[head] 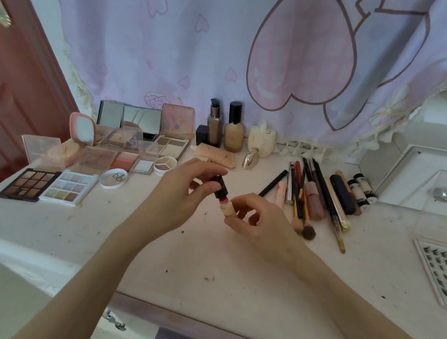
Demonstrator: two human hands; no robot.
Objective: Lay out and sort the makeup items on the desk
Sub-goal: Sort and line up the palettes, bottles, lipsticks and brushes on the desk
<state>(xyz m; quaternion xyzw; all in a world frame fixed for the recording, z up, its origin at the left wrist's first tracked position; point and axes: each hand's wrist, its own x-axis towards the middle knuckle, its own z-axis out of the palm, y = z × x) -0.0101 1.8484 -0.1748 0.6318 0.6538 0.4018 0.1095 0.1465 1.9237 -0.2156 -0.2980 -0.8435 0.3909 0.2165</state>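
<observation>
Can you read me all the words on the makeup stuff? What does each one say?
"blbl" on the round white lid, as best it reads.
Black lettering on the two small white tubes at the right end of the pencil row: too blurred to read.
Faint marks on the cream bottle at the back: unreadable.
Lipstick held in both hands: no words visible.

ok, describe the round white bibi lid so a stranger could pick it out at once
Start at the cluster of palettes on the left half of the desk. Just right of the pale pastel eyeshadow palette lies the round white lid, flat on the desktop. It is the only white disc with dark lettering; its neighbours are mostly rectangular.
</observation>
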